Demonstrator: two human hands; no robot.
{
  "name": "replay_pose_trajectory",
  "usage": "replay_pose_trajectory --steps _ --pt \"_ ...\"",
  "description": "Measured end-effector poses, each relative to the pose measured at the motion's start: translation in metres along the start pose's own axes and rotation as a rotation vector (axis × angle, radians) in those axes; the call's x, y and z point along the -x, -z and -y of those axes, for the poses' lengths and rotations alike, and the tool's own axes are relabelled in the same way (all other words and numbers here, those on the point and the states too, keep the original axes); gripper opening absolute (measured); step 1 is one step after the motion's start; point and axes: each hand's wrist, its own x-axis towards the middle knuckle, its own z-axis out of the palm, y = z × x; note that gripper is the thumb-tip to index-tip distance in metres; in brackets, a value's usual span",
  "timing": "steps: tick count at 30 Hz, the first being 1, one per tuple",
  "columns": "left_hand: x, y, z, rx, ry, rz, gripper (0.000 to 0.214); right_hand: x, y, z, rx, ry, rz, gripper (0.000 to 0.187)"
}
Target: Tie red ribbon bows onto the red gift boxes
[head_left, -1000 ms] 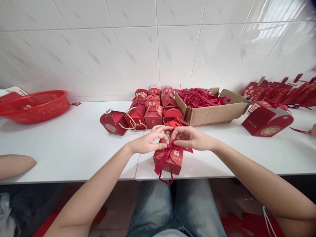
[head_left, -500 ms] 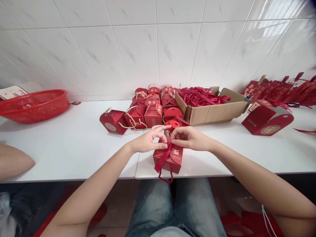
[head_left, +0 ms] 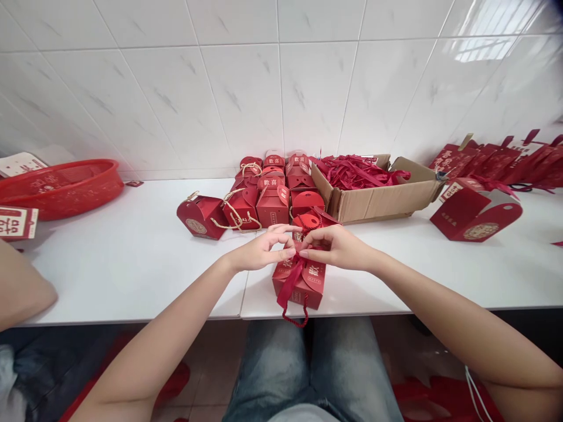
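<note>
A red gift box (head_left: 313,287) with gold lettering and a twisted cord handle rests near the table's front edge. Across its top lies a dark red ribbon (head_left: 290,285), one tail hanging over the front side. My left hand (head_left: 264,248) pinches at the ribbon from the left, thumb and index finger together over the box top. From the right, my right hand (head_left: 336,247) also pinches the ribbon, its fingertips almost touching those of the left. The ribbon between the fingertips is mostly hidden.
Several red gift boxes (head_left: 272,202) stand grouped behind my hands. Beside them is a cardboard box (head_left: 382,202) of red ribbons (head_left: 352,173). Another red box (head_left: 475,214) stands at right. A red plastic basin (head_left: 83,190) and a person's arm (head_left: 24,287) are at left.
My right hand has shifted slightly left, bringing the fingertips of both hands closer over the box. At the far left, a red and cream box has come into view above the other person's arm.
</note>
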Motion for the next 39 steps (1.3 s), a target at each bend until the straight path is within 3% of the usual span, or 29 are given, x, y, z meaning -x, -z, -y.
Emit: replay_pose_trajectory --steps 8,16,21,28,39 --pt "-0.002 -0.006 -0.006 -0.057 0.013 -0.114 0.028 -0.008 -0.002 0.004 0.047 -0.061 0.012 0.024" --pt "0.003 -0.009 -0.005 -0.355 -0.006 -0.235 0.029 -0.003 -0.005 0.000 0.065 -0.108 0.031 0.022" --pt "0.004 -0.011 -0.005 -0.201 0.005 -0.313 0.023 0.002 -0.001 0.000 0.012 -0.065 -0.015 0.026" --pt "0.004 -0.014 -0.003 0.143 -0.119 -0.226 0.023 0.008 0.010 0.003 0.044 0.068 -0.062 0.022" --pt "0.006 -0.029 -0.010 0.072 -0.038 -0.314 0.029 0.018 0.000 0.010 0.300 0.170 -0.044 0.030"
